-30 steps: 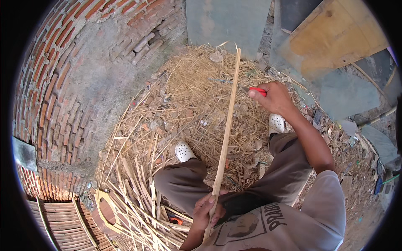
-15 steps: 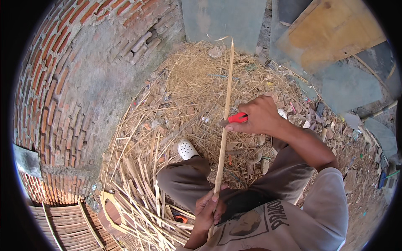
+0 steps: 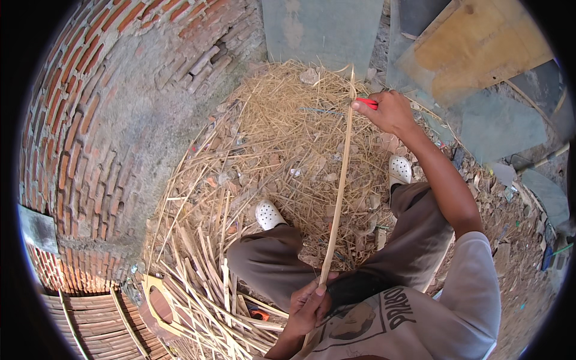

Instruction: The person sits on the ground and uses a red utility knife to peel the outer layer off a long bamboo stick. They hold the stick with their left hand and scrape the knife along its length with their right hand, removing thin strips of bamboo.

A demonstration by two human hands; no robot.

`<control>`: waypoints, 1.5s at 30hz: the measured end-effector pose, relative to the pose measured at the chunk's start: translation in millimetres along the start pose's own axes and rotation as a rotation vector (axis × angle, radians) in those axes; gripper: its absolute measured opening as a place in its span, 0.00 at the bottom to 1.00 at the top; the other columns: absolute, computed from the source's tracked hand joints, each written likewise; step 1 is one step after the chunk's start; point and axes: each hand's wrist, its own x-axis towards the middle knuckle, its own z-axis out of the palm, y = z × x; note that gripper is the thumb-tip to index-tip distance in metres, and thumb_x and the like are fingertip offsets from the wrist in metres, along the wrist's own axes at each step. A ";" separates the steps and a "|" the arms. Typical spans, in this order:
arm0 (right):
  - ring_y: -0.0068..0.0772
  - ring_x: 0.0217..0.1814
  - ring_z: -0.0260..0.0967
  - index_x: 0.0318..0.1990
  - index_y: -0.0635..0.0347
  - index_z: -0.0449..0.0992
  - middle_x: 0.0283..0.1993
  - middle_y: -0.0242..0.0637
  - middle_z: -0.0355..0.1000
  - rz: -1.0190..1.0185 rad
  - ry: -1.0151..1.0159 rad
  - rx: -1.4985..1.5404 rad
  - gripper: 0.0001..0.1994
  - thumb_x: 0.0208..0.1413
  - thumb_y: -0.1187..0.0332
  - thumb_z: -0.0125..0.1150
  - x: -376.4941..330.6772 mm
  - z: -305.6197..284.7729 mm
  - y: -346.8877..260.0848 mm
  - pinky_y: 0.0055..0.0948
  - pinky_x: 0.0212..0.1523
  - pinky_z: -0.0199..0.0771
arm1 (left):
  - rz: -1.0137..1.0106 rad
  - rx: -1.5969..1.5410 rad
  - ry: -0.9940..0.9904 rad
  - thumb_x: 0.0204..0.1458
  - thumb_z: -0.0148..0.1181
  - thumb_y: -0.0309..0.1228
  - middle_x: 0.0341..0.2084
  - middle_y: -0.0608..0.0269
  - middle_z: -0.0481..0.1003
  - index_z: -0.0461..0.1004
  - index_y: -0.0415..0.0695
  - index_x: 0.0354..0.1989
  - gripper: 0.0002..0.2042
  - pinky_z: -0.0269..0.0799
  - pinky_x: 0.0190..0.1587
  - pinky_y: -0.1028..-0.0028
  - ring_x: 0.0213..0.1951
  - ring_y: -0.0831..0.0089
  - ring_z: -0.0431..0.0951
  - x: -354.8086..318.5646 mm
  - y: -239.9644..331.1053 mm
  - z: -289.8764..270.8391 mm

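A long, pale bamboo strip (image 3: 340, 201) runs from my lap up toward the far grey board. Close to my body, my left hand (image 3: 309, 305) is wrapped round the strip's lower part, thumb on top. Out near the far end, my right hand (image 3: 387, 110) grips a red-handled knife (image 3: 367, 103), its thumb against the strip. The blade is mostly hidden at the strip's edge. A thin shaving curls at the strip's tip.
Shavings (image 3: 273, 108) cover the ground between my white clogs (image 3: 268, 215). A pile of bamboo strips (image 3: 207, 300) lies at my left, beside a yellow frame (image 3: 150, 294). A brick wall (image 3: 120, 132) rises on the left. Grey boards (image 3: 321, 36) and a brownish panel (image 3: 480, 48) stand at the back.
My right hand with the knife has slid away from me along the strip, from its middle to near its far end. The strip's far end has swung slightly right.
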 end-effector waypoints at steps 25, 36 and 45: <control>0.47 0.24 0.72 0.17 0.60 0.76 0.14 0.42 0.68 -0.025 -0.082 0.130 0.40 0.47 0.25 0.47 -29.1 -11.8 6.1 0.42 0.30 0.71 | 0.023 0.127 -0.024 0.66 0.42 0.32 0.09 0.73 0.58 0.64 0.33 0.60 0.19 0.50 0.16 0.83 0.11 0.87 0.54 1.2 -5.7 -3.4; 0.49 0.23 0.67 0.17 0.66 0.73 0.16 0.46 0.67 -0.115 0.146 0.005 0.40 0.49 0.29 0.48 11.8 20.0 60.0 0.44 0.33 0.68 | -0.114 0.284 0.046 0.65 0.45 0.31 0.13 0.79 0.58 0.64 0.34 0.60 0.19 0.47 0.19 0.84 0.15 0.90 0.53 -15.1 -7.2 7.0; 0.46 0.29 0.73 0.15 0.67 0.73 0.21 0.51 0.72 0.308 -0.039 0.100 0.46 0.48 0.23 0.37 28.6 25.9 147.7 0.44 0.36 0.69 | 0.023 0.035 0.025 0.66 0.39 0.33 0.07 0.71 0.58 0.65 0.34 0.57 0.18 0.49 0.15 0.83 0.08 0.85 0.53 -9.5 -21.5 -15.9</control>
